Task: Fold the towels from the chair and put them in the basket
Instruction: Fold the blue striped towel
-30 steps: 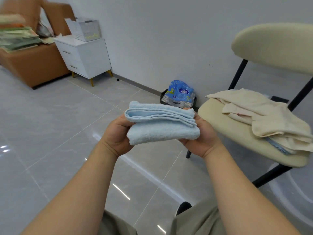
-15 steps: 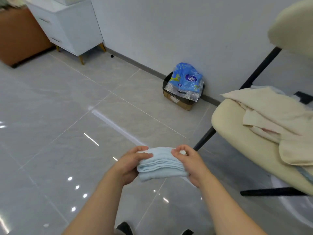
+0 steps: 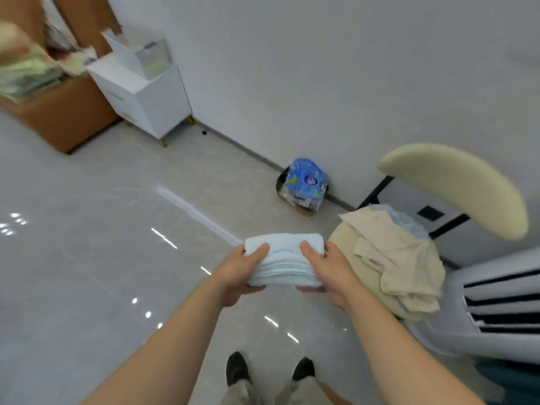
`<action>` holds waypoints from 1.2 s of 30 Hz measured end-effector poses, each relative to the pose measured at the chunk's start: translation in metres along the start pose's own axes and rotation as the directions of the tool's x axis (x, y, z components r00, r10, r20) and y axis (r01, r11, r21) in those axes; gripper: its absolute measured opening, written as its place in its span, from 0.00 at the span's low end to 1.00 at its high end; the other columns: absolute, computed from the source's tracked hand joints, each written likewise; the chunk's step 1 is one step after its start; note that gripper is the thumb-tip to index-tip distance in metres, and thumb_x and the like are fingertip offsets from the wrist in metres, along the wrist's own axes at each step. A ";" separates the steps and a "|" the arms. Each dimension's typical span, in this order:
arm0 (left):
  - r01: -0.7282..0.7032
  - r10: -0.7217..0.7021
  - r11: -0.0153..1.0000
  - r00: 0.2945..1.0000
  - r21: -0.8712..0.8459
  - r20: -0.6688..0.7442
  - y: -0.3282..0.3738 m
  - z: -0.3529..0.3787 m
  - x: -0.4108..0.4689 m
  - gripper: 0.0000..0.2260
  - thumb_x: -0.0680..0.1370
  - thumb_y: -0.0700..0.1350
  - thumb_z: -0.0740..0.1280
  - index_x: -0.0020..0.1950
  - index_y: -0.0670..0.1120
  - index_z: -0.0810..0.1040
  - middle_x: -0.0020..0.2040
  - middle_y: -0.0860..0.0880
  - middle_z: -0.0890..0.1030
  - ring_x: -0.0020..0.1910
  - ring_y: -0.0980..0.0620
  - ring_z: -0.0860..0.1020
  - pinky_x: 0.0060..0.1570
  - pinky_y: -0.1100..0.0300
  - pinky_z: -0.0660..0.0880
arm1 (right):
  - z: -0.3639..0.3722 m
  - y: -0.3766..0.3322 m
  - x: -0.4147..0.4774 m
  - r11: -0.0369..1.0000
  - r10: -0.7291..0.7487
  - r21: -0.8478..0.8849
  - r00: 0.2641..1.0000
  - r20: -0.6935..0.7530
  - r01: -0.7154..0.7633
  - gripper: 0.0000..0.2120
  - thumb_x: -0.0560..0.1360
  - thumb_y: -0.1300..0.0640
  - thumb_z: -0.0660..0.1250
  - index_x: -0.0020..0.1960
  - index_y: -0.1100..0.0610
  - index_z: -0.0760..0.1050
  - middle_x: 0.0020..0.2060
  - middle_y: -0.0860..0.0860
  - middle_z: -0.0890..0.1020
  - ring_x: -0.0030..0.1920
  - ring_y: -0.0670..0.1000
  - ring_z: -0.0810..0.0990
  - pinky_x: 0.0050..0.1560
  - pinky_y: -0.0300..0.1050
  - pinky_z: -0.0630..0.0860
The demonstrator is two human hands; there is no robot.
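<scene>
Brown leather on the far left is a sofa [image 3: 67,118], with a white cabinet [image 3: 146,95] just beside it. Farther right, a blue bag [image 3: 305,182] sits at the foot of the wall [image 3: 321,68].

In the middle, the folded blue towel [image 3: 283,252] is held in the air above the floor [image 3: 87,258]. The left hand [image 3: 239,273] grasps its left end, thumb on top and fingers beneath. The right hand [image 3: 330,270] grasps the right end the same way.

The towel looks light, soft and thick, and its layers could slide or spring open. I'd pinch through the whole stack at both ends, or cradle it from below.

To its right, the chair [image 3: 455,185] carries a heap of unfolded beige towels [image 3: 400,258]. At the near right stands what I take for the basket [image 3: 502,302], white and slatted. The towel is not in it yet.
</scene>
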State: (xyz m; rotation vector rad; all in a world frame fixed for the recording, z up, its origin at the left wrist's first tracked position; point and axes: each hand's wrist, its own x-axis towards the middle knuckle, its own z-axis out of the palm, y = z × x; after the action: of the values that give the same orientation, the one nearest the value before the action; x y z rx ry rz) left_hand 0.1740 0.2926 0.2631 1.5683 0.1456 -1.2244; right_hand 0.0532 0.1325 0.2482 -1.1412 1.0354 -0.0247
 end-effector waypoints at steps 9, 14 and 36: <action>0.025 -0.010 0.979 0.997 -0.201 0.077 0.079 -0.070 -0.069 0.17 0.76 0.43 0.73 0.61 0.36 0.79 0.51 0.42 0.85 0.43 0.49 0.84 0.41 0.58 0.80 | 0.056 -0.092 -0.051 1.000 0.026 -0.015 0.994 0.107 -0.025 0.18 0.76 0.54 0.74 0.58 0.66 0.78 0.41 0.58 0.86 0.33 0.54 0.84 0.29 0.44 0.79; -0.025 0.034 0.977 0.999 -0.212 0.038 0.106 -0.123 -0.061 0.17 0.76 0.43 0.73 0.62 0.37 0.79 0.51 0.42 0.85 0.44 0.48 0.84 0.44 0.57 0.80 | 0.114 -0.116 -0.038 0.998 0.059 -0.006 0.985 0.165 -0.059 0.14 0.77 0.57 0.73 0.57 0.65 0.78 0.42 0.59 0.86 0.34 0.55 0.85 0.30 0.44 0.80; -0.004 0.011 0.947 1.000 -0.320 0.019 0.372 -0.331 0.118 0.18 0.77 0.36 0.70 0.65 0.34 0.74 0.57 0.35 0.83 0.54 0.39 0.84 0.48 0.49 0.82 | 0.335 -0.331 0.231 0.987 0.160 -0.056 0.916 0.367 -0.150 0.14 0.78 0.60 0.70 0.60 0.67 0.77 0.47 0.59 0.86 0.40 0.54 0.86 0.36 0.45 0.82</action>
State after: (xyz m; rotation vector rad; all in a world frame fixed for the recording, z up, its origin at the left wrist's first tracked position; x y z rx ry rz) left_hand 0.6705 0.3438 0.3781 1.2721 0.3100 -1.1464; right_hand 0.5658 0.1070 0.3543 -1.0348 0.7843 0.3226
